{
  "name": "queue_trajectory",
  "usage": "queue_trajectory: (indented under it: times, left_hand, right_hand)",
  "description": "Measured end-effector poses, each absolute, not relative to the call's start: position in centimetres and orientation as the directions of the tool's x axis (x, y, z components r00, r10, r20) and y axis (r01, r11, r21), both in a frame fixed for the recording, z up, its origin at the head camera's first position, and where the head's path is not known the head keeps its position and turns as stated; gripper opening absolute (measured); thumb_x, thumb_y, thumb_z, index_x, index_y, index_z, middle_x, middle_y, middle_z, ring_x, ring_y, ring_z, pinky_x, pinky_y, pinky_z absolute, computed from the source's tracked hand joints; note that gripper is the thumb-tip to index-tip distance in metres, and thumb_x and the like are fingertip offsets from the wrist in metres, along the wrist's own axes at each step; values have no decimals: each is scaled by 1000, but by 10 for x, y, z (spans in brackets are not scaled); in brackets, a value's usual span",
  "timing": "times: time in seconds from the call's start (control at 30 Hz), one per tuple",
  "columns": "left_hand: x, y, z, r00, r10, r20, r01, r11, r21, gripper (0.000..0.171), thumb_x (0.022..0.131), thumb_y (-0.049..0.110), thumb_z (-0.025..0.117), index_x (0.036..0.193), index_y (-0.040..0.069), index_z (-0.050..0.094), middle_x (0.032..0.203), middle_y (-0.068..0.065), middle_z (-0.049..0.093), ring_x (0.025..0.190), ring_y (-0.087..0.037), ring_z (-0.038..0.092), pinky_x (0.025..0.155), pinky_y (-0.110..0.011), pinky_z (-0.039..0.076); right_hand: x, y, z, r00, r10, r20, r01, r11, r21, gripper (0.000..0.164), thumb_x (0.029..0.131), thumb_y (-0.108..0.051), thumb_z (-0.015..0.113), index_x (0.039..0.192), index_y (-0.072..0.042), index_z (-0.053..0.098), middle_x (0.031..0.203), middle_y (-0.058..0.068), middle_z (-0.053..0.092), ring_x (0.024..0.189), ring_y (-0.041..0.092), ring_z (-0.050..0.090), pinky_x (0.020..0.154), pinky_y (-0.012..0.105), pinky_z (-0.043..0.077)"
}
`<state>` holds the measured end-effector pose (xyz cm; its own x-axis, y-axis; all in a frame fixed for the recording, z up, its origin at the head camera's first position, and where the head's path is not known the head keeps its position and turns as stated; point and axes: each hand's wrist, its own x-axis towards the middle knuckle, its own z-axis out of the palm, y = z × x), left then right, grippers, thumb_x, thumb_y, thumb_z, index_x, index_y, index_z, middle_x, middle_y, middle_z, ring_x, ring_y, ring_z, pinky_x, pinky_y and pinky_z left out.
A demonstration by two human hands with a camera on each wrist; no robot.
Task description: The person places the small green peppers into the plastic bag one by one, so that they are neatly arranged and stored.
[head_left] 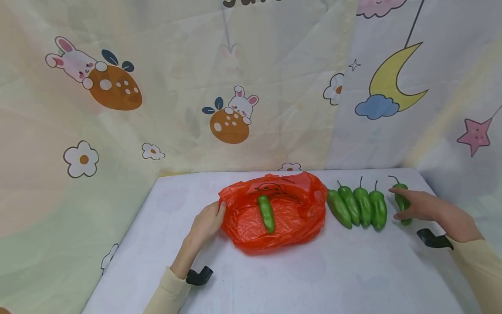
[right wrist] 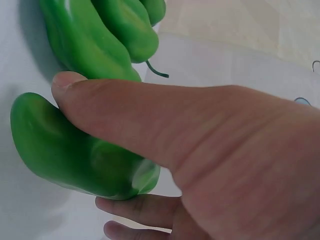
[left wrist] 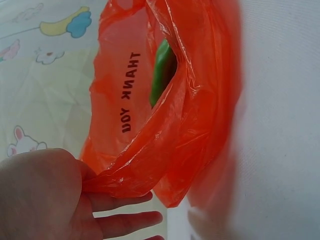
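Note:
A red plastic bag point(head_left: 251, 240) lies with its mouth held wide, and one green pepper point(head_left: 266, 213) rests inside. My left hand point(head_left: 208, 220) pinches the bag's left rim between thumb and fingers; in the left wrist view its other fingers point(left wrist: 127, 225) stretch out beneath the film. At the far right, my right hand point(head_left: 425, 207) is spread over a single green pepper point(right wrist: 55, 145). Its thumb point(right wrist: 110, 102) crosses above that pepper, while straight fingers point(right wrist: 145, 210) lie along the opposite side. A row of several green peppers point(head_left: 362, 207) lies between the bag and this hand.
All of this lies on a white-covered table point(head_left: 306, 279). A printed cloth backdrop point(head_left: 282, 65) rises behind the table's far edge and along its sides. Each wrist wears a black camera mount point(head_left: 199, 275).

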<state>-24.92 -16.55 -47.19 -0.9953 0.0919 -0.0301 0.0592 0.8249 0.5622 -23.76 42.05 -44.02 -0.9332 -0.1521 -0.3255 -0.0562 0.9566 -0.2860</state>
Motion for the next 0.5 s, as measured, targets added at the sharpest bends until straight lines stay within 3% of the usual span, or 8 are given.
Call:
queue_trajectory:
  times: [0.5]
  left_hand:
    - [-248, -165, -473, -996, 86, -32, 54, 830, 555, 36, 107, 38, 38, 105, 14, 64, 75, -2, 57, 69, -17, 54, 60, -29, 46]
  right_hand:
    - [-235, 408, -423, -940, -176, -292, -98, 960, -263, 93, 79, -38, 83, 144, 7, 34, 138, 49, 36, 120, 63, 43, 90, 71, 43]
